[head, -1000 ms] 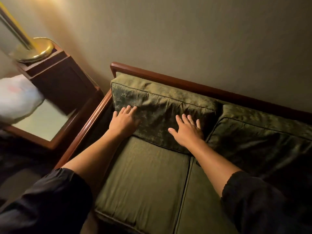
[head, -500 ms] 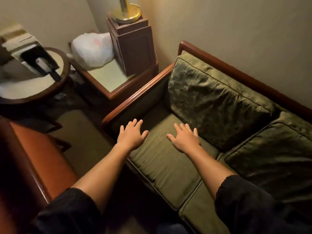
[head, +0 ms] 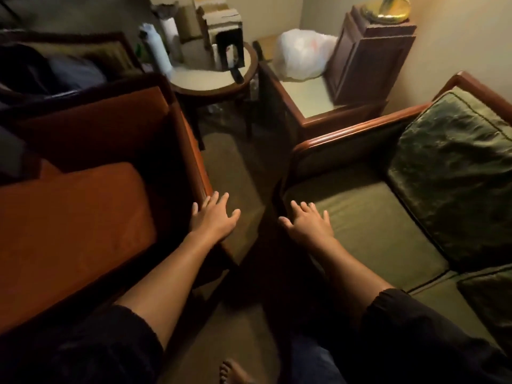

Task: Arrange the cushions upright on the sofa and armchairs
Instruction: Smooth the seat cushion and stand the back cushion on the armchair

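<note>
A green patterned back cushion (head: 454, 167) stands upright against the sofa's back at the right. The sofa's olive seat cushion (head: 368, 231) lies below it, and a second dark cushion (head: 487, 300) shows at the lower right edge. On the left is an armchair with a wooden frame (head: 191, 139) and an orange seat cushion (head: 69, 231) lying flat. My left hand (head: 214, 217) hovers open beside the armchair's arm. Over the sofa seat's front corner my right hand (head: 309, 224) is open, fingers spread. Neither hand holds anything.
A narrow strip of floor (head: 235, 176) runs between armchair and sofa. Behind it, a round side table (head: 210, 79) carries boxes and bottles. A square end table (head: 313, 106) holds a white plastic bag (head: 303, 56) and a wooden lamp pedestal (head: 368, 51). My bare foot (head: 235, 374) shows below.
Both hands have left the green back cushion and drawn back toward me. The view has swung left, bringing the orange armchair and round table into sight.
</note>
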`<state>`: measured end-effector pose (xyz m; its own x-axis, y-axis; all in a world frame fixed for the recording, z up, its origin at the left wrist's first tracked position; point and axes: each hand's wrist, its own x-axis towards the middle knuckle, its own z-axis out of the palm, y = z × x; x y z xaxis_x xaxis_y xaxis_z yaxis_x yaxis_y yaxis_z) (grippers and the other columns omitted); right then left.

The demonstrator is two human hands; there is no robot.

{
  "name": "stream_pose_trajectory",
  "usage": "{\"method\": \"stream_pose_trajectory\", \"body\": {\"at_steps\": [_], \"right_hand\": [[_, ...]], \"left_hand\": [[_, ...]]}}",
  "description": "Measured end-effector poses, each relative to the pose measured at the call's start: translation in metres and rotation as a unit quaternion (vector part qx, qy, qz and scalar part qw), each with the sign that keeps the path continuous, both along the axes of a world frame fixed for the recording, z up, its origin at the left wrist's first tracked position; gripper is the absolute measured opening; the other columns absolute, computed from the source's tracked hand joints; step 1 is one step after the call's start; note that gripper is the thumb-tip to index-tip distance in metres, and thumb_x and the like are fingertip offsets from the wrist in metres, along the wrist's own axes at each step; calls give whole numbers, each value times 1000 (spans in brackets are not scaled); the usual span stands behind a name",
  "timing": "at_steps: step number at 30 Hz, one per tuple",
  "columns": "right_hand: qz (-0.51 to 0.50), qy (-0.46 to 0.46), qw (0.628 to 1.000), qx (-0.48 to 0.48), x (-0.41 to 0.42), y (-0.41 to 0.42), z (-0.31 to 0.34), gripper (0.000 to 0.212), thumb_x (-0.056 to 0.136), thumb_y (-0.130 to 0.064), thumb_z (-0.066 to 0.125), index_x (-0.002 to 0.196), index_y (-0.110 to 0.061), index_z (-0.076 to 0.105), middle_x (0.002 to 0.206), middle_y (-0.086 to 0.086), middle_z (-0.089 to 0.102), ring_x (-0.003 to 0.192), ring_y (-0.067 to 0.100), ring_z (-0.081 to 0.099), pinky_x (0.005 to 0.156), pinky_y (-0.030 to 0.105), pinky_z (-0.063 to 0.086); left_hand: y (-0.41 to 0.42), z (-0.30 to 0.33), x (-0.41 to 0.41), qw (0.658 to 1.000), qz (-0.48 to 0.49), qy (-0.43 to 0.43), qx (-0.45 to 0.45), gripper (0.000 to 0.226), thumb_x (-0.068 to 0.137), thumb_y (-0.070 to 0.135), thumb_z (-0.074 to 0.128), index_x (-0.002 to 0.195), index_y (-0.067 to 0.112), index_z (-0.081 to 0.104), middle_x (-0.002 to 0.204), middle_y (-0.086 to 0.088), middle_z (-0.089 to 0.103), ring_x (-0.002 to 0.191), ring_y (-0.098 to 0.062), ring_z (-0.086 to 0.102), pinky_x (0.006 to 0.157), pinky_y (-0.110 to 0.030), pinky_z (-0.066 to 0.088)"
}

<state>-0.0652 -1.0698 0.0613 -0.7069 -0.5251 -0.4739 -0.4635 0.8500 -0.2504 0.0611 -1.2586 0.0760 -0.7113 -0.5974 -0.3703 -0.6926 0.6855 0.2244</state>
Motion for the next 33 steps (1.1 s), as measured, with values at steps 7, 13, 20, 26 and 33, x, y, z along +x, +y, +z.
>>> {"method": "stream_pose_trajectory", "body": {"at_steps": [7,13,20,26,33], "right_hand": [[124,-17,991,-40,112,-101,12,71,96,-61,33,155,-23,20,162,5,20,150,24,7,119,52,5],[204,-24,976,-68,151,-166,16,68,97,-57,36,154,-22,22,160,5,24,150,24,10,119,52,6],[320,-33,946,-35,180,-254,-14,70,98,-55,37,155,-20,17,162,7,17,150,24,6,121,50,6],[354,-32,935,-9,199,-315,-26,71,97,-55,36,155,-20,16,162,6,17,150,24,6,120,51,7],[327,-7,945,-16,203,-422,-27,71,97,-58,35,155,-23,15,163,5,17,150,22,7,121,50,7]], "left_hand": [[-72,5,133,994,106,-4,9,66,94,53,35,151,25,21,161,-4,14,147,-23,12,119,-48,6],[-117,-1,191,987,158,0,32,65,94,55,34,151,26,21,161,-2,12,147,-21,12,119,-48,2],[-179,-26,251,976,216,-35,11,64,94,52,40,150,25,24,161,-1,12,147,-22,9,119,-47,0],[-225,-33,291,962,266,-59,-3,62,94,49,42,149,25,28,161,0,15,147,-21,11,119,-47,4],[-328,-28,294,965,254,-40,-41,60,93,48,43,147,24,31,159,-2,19,146,-20,13,119,-46,0]]}}
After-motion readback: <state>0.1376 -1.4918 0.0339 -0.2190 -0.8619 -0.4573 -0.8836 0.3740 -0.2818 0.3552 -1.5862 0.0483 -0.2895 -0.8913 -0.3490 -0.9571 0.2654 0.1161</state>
